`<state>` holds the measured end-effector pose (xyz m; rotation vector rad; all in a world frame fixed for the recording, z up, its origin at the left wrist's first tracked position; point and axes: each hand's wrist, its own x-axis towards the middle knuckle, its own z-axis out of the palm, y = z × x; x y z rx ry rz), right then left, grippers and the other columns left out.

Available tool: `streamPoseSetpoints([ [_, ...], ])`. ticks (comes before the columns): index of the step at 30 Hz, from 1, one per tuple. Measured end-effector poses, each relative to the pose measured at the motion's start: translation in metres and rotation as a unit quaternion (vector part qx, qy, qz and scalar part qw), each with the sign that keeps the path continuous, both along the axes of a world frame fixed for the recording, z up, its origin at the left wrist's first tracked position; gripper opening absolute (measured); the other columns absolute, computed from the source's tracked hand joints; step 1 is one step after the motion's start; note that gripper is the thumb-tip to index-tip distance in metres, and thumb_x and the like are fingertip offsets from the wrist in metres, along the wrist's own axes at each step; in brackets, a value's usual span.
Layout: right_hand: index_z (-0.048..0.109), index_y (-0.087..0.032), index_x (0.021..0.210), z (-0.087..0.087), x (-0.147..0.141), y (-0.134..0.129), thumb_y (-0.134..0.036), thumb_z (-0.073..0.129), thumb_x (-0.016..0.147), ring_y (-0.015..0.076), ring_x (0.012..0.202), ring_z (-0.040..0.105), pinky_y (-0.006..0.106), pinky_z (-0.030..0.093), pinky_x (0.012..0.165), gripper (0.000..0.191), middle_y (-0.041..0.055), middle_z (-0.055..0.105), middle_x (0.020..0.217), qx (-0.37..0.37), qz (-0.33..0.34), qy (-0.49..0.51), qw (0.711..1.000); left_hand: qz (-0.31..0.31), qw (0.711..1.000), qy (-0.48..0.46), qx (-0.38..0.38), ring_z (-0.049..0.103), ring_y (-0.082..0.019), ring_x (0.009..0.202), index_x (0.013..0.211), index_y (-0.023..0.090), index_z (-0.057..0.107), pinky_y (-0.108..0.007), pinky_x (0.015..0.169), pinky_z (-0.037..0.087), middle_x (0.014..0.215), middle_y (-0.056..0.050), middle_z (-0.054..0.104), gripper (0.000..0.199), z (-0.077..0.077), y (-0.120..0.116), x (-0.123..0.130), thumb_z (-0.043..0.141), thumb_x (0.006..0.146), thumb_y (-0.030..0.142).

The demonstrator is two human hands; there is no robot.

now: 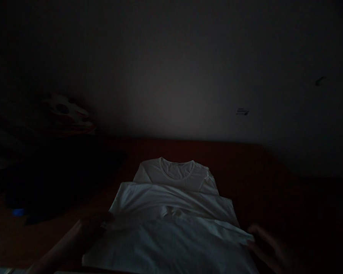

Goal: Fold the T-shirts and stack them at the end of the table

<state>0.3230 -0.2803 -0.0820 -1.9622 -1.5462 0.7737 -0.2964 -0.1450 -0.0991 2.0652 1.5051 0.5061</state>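
Observation:
A white round-neck shirt (148, 171) lies face up on the reddish-brown surface, its collar toward the wall. Pale cloth (171, 243) covers its lower part in loose layers; whether this belongs to the same shirt I cannot tell. At the cloth's left edge, my left hand (93, 226) is closed on the fabric, though its fingers are dim. My right hand (270, 245) pinches a corner of the cloth on the right between thumb and fingers. The picture is very dark, so finger detail is faint.
A heap of black cloth (68, 175) lies on the left of the surface (240, 163), with a small blue item (18, 212) by it. Behind the heap is a white and red object (70, 112). A pale wall (171, 87) closes off the back.

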Motion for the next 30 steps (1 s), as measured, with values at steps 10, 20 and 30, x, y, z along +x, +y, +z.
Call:
streamPoseSetpoints([
  [10, 0.066, -0.025, 0.09, 0.019, 0.0, 0.144, -0.072, 0.065, 0.073, 0.0291, 0.09, 0.071, 0.039, 0.056, 0.082, 0.05, 0.0093, 0.077, 0.096, 0.131, -0.122, 0.088, 0.98, 0.17, 0.966, -0.192, -0.009, 0.068, -0.023, 0.075, 0.1, 0.017, 0.072, -0.03, 0.063, 0.055, 0.081, -0.004, 0.074, 0.056, 0.068, 0.131, 0.068, 0.064, 0.073, 0.065],
  [20, 0.065, -0.023, 0.094, -0.032, 0.014, 0.217, -0.052, 0.062, 0.08, 0.0278, 0.101, 0.07, 0.042, 0.053, 0.092, 0.032, 0.0123, 0.076, 0.104, 0.17, -0.208, 0.035, 0.963, 0.218, 0.967, -0.134, 0.002, 0.071, -0.024, 0.081, 0.085, 0.017, 0.072, -0.027, 0.064, 0.053, 0.079, -0.005, 0.076, 0.042, 0.022, 0.215, 0.089, 0.069, 0.07, 0.057],
  [30, 0.066, -0.017, 0.101, -0.038, 0.022, 0.262, -0.049, 0.058, 0.082, 0.0284, 0.093, 0.071, 0.044, 0.055, 0.087, 0.037, 0.0142, 0.075, 0.099, 0.154, -0.212, -0.003, 0.965, 0.199, 0.973, -0.096, 0.063, 0.071, -0.03, 0.109, 0.109, 0.011, 0.07, -0.038, 0.094, 0.057, 0.115, -0.016, 0.075, 0.039, 0.017, 0.245, 0.114, 0.063, 0.083, 0.039],
])
